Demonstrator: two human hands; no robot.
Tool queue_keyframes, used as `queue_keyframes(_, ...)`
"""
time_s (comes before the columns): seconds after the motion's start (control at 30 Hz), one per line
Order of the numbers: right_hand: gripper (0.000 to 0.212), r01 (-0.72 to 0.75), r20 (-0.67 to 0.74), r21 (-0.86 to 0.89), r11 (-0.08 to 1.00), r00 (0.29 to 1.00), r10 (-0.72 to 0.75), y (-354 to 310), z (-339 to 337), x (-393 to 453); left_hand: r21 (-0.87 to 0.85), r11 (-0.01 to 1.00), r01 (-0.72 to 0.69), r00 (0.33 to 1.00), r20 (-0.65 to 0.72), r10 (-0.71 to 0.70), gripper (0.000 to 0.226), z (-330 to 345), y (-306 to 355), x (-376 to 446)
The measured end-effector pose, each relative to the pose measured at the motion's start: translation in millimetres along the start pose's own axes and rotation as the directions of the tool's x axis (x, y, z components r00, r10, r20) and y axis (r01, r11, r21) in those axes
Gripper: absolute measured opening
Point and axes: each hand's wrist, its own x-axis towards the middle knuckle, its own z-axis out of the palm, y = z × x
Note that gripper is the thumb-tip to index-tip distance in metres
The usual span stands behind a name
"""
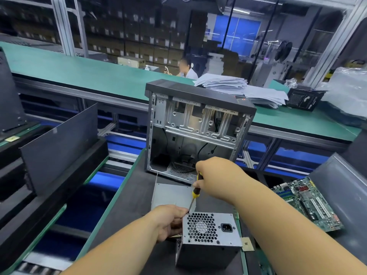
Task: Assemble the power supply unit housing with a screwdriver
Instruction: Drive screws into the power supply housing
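Screw under screwdriver (pixel 195 190) tip indistinct

I'm looking into a computer assembly factory: a long green-topped desk (pixel 83 70) runs across a line framed in aluminium, and an open PC case (pixel 196 128) stands by a bare motherboard (pixel 309 203). Behind, shelves of stacked cartons (pixel 139 40) fill the hall, and another worker (pixel 187 69) sits there.

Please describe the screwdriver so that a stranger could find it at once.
Find the open computer case standing mid-bench. Just in front of it, the right hand grips the screwdriver, its tip at the power supply unit's upper left corner. Its yellow-and-black handle is unique here.
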Motion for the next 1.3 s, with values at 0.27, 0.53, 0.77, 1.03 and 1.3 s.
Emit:
queue_keyframes(0.27, 0.052, -0.2, -0.061, -0.148, 0.969, 0.979, 0.193, -6, 10, 8, -0.021, 1.0, -0.003, 1.0, -0.012, 0.003, 0.008, -4, -3, 5)
queue_keyframes(0.53, 0.014, 0.142, -0.097, 0.203, 0.969, 0.987, -0.125, -6, 6, -5, -0.017, 1.0, -0.009, 1.0, -0.007, 0.009, 0.009, -5, -3, 6)
queue_keyframes(0.77, 0.047, -0.146, -0.15, -0.145, 0.979, 0.981, 0.124, -7, 16, 8, -0.029, 1.0, -0.012, 1.0, -0.02, 0.011, 0.009, -4, -6, 9)
queue_keyframes(1.03, 0.016, -0.03, -0.116, 0.197, 0.98, 0.992, 0.053, -7, 17, -8, -0.028, 1.0, -0.012, 1.0, -0.004, 0.012, 0.009, -6, -6, 11)
queue_keyframes(1.3, 0.034, 0.015, -0.127, -0.038, 0.999, 0.992, -0.019, -10, 12, -2, -0.037, 0.999, -0.023, 1.0, 0.01, 0.023, 0.008, -7, -11, 15)
